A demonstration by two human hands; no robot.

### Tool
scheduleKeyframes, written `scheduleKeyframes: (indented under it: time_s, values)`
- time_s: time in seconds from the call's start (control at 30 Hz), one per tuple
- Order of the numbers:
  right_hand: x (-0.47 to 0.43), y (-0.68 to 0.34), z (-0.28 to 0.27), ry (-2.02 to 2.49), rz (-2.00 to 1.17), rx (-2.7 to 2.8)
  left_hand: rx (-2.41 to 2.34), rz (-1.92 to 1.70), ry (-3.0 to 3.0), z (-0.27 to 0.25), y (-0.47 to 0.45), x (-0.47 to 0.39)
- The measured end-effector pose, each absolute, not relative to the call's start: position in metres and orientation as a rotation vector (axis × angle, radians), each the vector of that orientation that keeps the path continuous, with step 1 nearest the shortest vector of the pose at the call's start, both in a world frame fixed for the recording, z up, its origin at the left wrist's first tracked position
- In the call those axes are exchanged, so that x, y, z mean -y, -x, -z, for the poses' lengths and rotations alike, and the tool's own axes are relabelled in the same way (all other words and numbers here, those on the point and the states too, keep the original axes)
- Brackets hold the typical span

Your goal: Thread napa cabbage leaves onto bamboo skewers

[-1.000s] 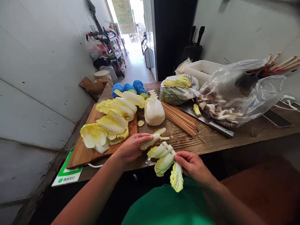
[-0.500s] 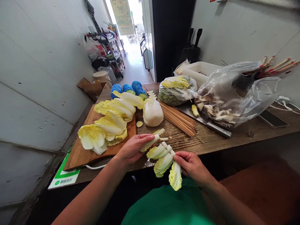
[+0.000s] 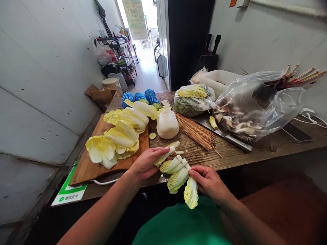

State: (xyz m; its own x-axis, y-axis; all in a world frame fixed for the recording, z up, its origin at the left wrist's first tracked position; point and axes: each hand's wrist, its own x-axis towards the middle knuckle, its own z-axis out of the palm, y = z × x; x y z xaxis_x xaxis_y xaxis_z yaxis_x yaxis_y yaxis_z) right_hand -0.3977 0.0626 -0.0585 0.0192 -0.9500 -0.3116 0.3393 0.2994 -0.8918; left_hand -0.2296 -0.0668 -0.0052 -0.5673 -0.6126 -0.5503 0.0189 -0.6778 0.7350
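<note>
Evidently, the left hand (image 3: 146, 163) pinches a narrow, pale-green cabbage leaf (image 3: 163, 157) between thumb and fingers, while the right hand (image 3: 208, 180) pinches the white stem ends of several frilled, yellow-green cabbage leaves (image 3: 177, 179), hanging before the front edge of the brown, wood-grained table (image 3: 260, 152). A thin brown wooden stick (image 3: 181, 161) seems to run through the stems, though its ends are hidden. Pushing too hard could split a crisp stem, and an unseen point could prick a fingertip. If either pinch loosened, a leaf might drop past the edge. Swinging the right hand carelessly could also knock the long, silver metal knife handle (image 3: 238, 142), which lies near that edge
</note>
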Motion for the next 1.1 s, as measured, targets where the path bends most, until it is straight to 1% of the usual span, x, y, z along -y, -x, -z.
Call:
scheduleKeyframes:
  time_s: [0.4,0.63,1.1]
  values:
    - [-0.064,0.397,0.058,0.716,1.16,-1.146,0.964,2.29,-1.2,0.003,0.232,0.064]
    - [-0.065,0.394,0.052,0.684,1.188,-1.147,0.964,2.32,-1.104,-0.001,0.235,0.059]
    - [-0.07,0.394,0.054,0.688,1.21,-1.158,0.949,2.293,-1.072,0.004,0.235,0.056]
